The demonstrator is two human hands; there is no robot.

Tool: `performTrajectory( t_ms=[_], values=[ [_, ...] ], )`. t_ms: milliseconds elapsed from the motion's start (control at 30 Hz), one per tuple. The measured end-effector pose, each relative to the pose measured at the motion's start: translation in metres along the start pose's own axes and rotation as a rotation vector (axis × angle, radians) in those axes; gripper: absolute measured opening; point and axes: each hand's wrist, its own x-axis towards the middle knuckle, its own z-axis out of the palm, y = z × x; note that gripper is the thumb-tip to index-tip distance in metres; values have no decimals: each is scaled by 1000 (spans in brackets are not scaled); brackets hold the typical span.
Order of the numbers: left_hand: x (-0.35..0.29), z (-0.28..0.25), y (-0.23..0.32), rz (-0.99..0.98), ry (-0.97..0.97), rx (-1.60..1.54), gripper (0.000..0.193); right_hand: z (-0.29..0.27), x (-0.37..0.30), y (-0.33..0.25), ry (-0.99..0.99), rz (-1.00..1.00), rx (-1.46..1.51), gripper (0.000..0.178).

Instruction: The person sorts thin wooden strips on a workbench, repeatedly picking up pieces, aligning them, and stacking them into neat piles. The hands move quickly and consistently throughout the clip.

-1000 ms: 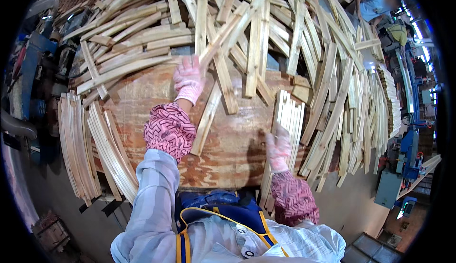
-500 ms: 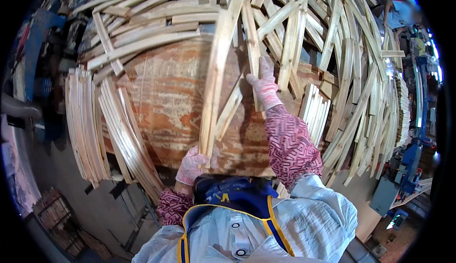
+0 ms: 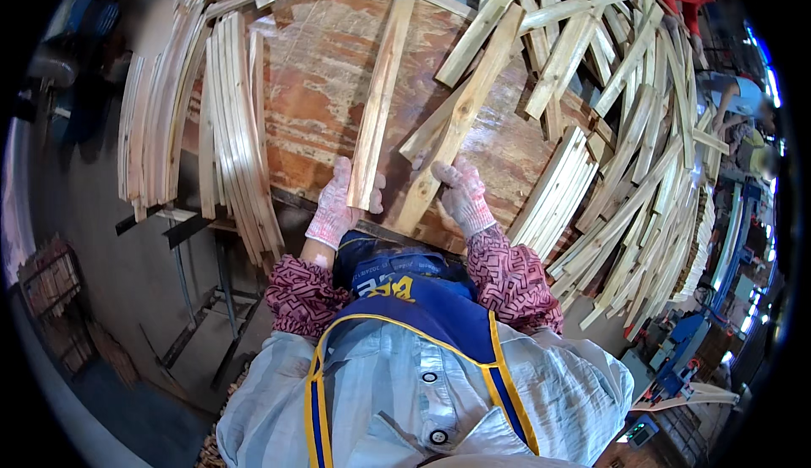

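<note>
Left hand [image 3: 339,204] grips the left slat [image 3: 385,96] near its end; right hand [image 3: 464,194] grips the right slat [image 3: 466,111] similarly. Both appear light, stiff, possibly splintery; edges suit holding.

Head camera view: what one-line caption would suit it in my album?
Gloved left hand holds one pale wooden strip, gloved right hand another, over a brown board beside jumbled strips.

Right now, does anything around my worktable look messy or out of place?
Yes. The loose wooden slats on the right lie crisscrossed at many angles, some overlapping, which looks untidy against the neat slat rows at left. The tabletop also looks blotchy, with pale patches.
</note>
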Motion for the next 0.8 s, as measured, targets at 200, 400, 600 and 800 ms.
performTrajectory(
  t_ms=[200, 400, 600, 800],
  values=[
    [-16, 6, 0, 35, 118, 141, 28, 10, 47, 10, 13, -204, -548, 35],
    [-64, -7, -6, 156, 435, 721, 39, 40, 45, 17, 81, -184, -891, 37],
    [-114, -76, -47, 466, 1116, 1703, 63, 0, 76, 78, 5, -142, -551, 38],
    [-80, -103, 7, -218, 805, 2109, 62, 30, 23, 20, -15, -51, -327, 38]
  ],
)
